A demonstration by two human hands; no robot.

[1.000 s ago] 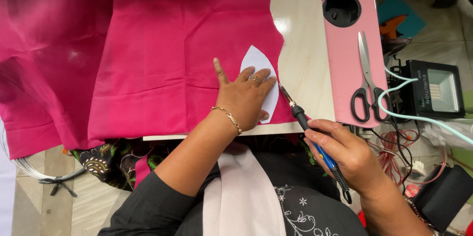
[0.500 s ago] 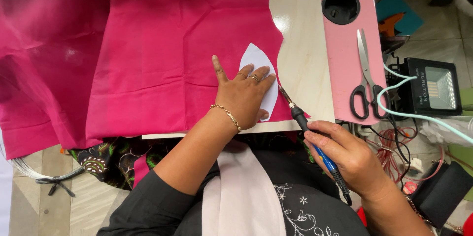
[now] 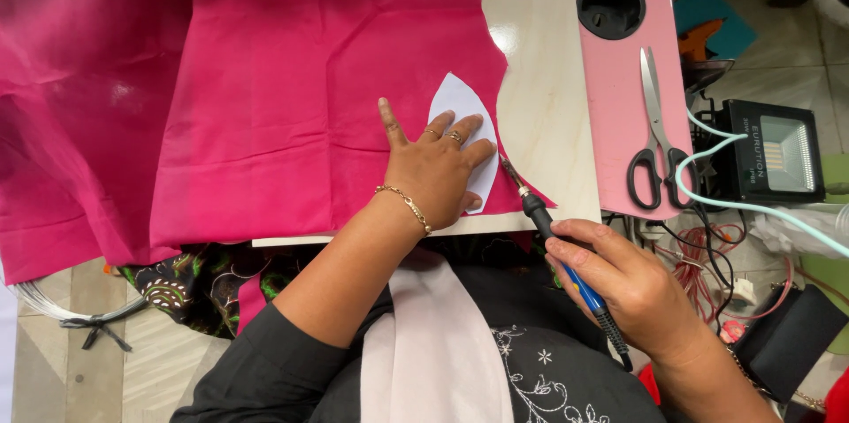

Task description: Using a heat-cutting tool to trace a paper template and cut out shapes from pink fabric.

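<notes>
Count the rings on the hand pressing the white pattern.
2. Both are on the left hand: one ring on the middle finger, the other ring on the next. Others may be hidden.

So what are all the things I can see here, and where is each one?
Bright pink cotton fabric: one, pink, spread across the board.
White leaf-shaped paper pattern: one, white, on the fabric's right edge under the left hand.
Pale wooden board: one, cream, under the fabric.
Pink flat panel: one, pink, right of the board.
Black-handled steel scissors: one pair, on the pink panel.
Small black floodlight: one, black, far right.
Pen-shaped black and blue tool: one, tip at the fabric edge.
Left hand: pressing the paper pattern.
Right hand: holding the tool.
</notes>
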